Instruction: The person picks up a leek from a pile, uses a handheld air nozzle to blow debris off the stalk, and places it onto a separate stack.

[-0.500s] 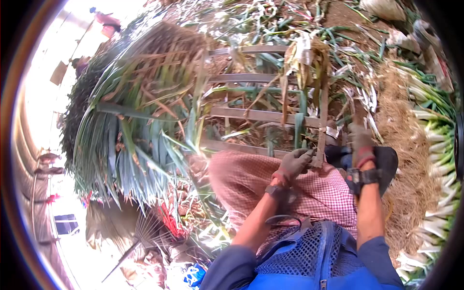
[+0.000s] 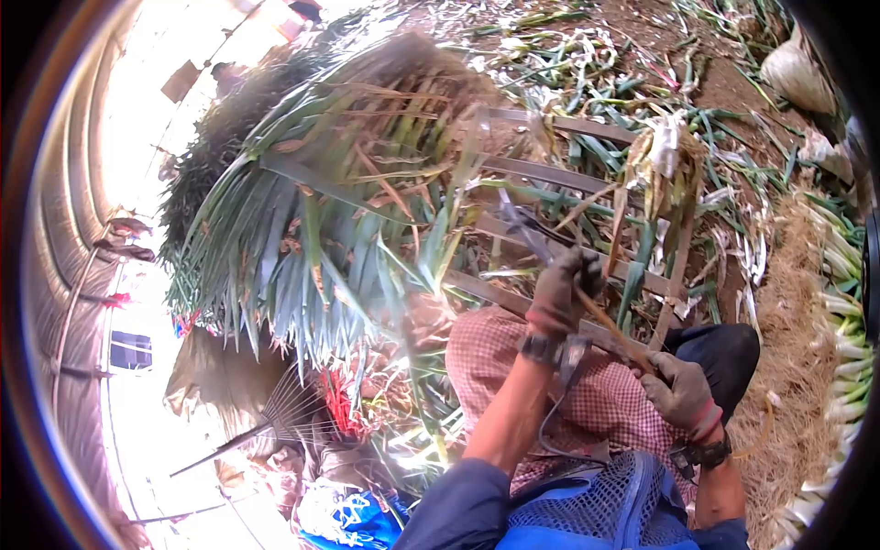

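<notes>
My left hand (image 2: 561, 289), in a grey glove, is closed above the slatted frame (image 2: 541, 171). A thin brown stick-like piece (image 2: 612, 328) slants from it down to my right hand (image 2: 680, 392). That hand, gloved too, closes on the lower end near my knee. Beyond the left fingers juts a grey, narrow, blade-like piece (image 2: 524, 227); I cannot tell whether it is joined to the brown one. A big heap of green onions (image 2: 302, 238) lies left of the hands, leaves hanging toward me. Withered leaves (image 2: 662, 170) are bunched on the frame's far right corner.
A row of trimmed green onions (image 2: 848, 367) lines the right edge beside a mat of roots (image 2: 788, 312). Leaf scraps (image 2: 587, 64) litter the soil ahead. A wire rake (image 2: 284, 412) lies at lower left near a blue bag (image 2: 353, 518). A checked cloth (image 2: 495, 353) covers my lap.
My left hand has risen off the frame's near corner, now with the blade-like piece beyond it. My right hand has come down and back toward my lap. The view has swung left.
</notes>
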`<state>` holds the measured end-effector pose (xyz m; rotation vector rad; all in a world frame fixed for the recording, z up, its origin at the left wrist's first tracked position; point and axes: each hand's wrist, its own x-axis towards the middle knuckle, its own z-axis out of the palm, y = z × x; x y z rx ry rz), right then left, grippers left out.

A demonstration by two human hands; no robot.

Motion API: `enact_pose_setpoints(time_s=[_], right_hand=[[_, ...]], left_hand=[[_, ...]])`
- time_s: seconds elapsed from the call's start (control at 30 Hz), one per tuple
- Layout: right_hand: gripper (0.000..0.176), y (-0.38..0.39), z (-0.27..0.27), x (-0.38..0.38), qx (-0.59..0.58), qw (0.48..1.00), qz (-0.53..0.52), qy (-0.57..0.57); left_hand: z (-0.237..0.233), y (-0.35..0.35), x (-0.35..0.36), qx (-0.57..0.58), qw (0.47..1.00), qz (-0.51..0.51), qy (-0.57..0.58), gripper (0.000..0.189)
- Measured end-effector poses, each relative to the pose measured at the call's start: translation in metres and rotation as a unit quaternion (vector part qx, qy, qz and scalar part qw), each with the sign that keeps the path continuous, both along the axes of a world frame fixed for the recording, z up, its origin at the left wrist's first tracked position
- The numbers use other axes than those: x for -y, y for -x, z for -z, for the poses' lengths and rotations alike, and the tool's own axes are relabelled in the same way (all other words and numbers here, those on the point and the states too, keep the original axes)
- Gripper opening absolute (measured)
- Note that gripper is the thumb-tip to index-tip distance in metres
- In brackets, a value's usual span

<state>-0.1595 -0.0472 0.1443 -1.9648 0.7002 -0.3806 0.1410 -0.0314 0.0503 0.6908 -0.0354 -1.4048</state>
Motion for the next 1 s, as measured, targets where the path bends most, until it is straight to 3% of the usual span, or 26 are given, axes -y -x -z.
enact_pose_setpoints(time_s=[0.03,0.07,0.13,0.17,0.2,0.27,0.3,0.33,0.37,0.4,0.43,0.47,0.5,0.53,0.57,0.6,0.67,0.7,0.73,0.77,0.8,0.87,1.0], right_hand=[[0.066,-0.018,-0.046,0.012,-0.139,0.984,-0.014,-0.111],[0.066,-0.027,-0.038,0.016,-0.135,0.984,-0.023,-0.110],[0.091,-0.047,-0.008,0.022,-0.110,0.975,-0.023,0.190],[0.098,-0.061,0.000,0.022,-0.124,0.971,-0.030,0.203],[0.098,-0.075,0.003,0.022,-0.117,0.971,-0.038,0.204],[0.079,-0.104,0.008,0.024,-0.171,0.983,-0.057,-0.038],[0.059,-0.107,0.020,0.020,-0.072,0.997,-0.013,-0.026],[0.029,-0.110,0.051,0.017,0.022,0.998,0.041,-0.028],[0.025,-0.119,0.033,0.024,0.040,0.967,0.067,-0.243],[0.021,-0.125,0.006,0.029,0.053,0.888,0.091,-0.448],[0.015,-0.132,-0.010,0.029,0.054,0.878,0.102,-0.465],[0.015,-0.132,-0.001,0.034,0.055,0.878,0.099,-0.465],[0.013,-0.123,0.015,0.040,0.037,0.905,0.105,-0.410],[0.011,-0.121,0.027,0.042,0.022,0.929,0.109,-0.353],[0.013,-0.123,0.024,0.045,0.022,0.925,0.111,-0.363],[0.013,-0.126,0.019,0.045,0.021,0.923,0.109,-0.367],[0.016,-0.141,0.013,0.050,0.022,0.920,0.138,-0.366],[0.011,-0.146,0.018,0.054,0.038,0.923,0.129,-0.360],[0.011,-0.147,0.022,0.056,0.037,0.922,0.133,-0.361],[0.015,-0.147,0.026,0.058,0.026,0.930,0.130,-0.342],[0.019,-0.146,0.030,0.059,0.013,0.938,0.129,-0.323],[0.028,-0.145,0.033,0.061,0.005,0.934,0.131,-0.331],[0.036,-0.147,0.031,0.060,0.009,0.916,0.135,-0.377]], left_hand=[[-0.015,0.004,-0.006,0.040,0.999,-0.011,-0.029,0.022],[-0.030,0.016,-0.015,0.050,0.994,-0.020,-0.100,0.015],[-0.004,0.029,-0.030,0.151,0.985,0.054,-0.067,0.026],[0.030,0.030,-0.034,0.109,0.986,0.127,0.023,0.035],[0.005,0.049,-0.038,0.223,0.958,0.158,-0.082,0.043],[0.013,0.059,-0.043,0.313,0.943,0.115,-0.019,0.056],[-0.006,0.039,-0.046,0.317,0.942,0.108,-0.021,0.056],[-0.044,0.005,-0.054,0.397,0.900,0.181,-0.007,0.060],[-0.084,-0.032,-0.063,0.469,0.846,0.252,0.004,0.065],[-0.123,-0.072,-0.072,0.562,0.782,0.251,-0.100,0.068],[-0.117,-0.122,-0.083,0.526,0.829,0.165,-0.096,0.070],[-0.117,-0.178,-0.099,0.806,0.586,-0.058,-0.058,0.069],[-0.176,-0.219,-0.114,0.813,0.548,-0.085,-0.175,0.064],[-0.185,-0.284,-0.131,0.907,0.330,-0.178,-0.190,0.061],[-0.211,-0.320,-0.146,0.904,0.222,-0.229,-0.284,0.058],[-0.228,-0.364,-0.162,0.888,0.123,-0.222,-0.383,0.069],[-0.269,-0.437,-0.193,0.894,-0.072,-0.171,-0.408,0.083],[-0.275,-0.458,-0.207,0.894,-0.073,-0.171,-0.407,0.083],[-0.275,-0.475,-0.216,0.862,-0.090,-0.143,-0.478,0.087],[-0.273,-0.490,-0.221,0.825,-0.106,-0.113,-0.544,0.092],[-0.274,-0.499,-0.222,0.829,-0.103,-0.110,-0.539,0.092],[-0.276,-0.508,-0.219,0.749,0.231,-0.039,-0.620,0.095],[-0.272,-0.510,-0.216,0.705,0.279,-0.030,-0.651,0.081]])
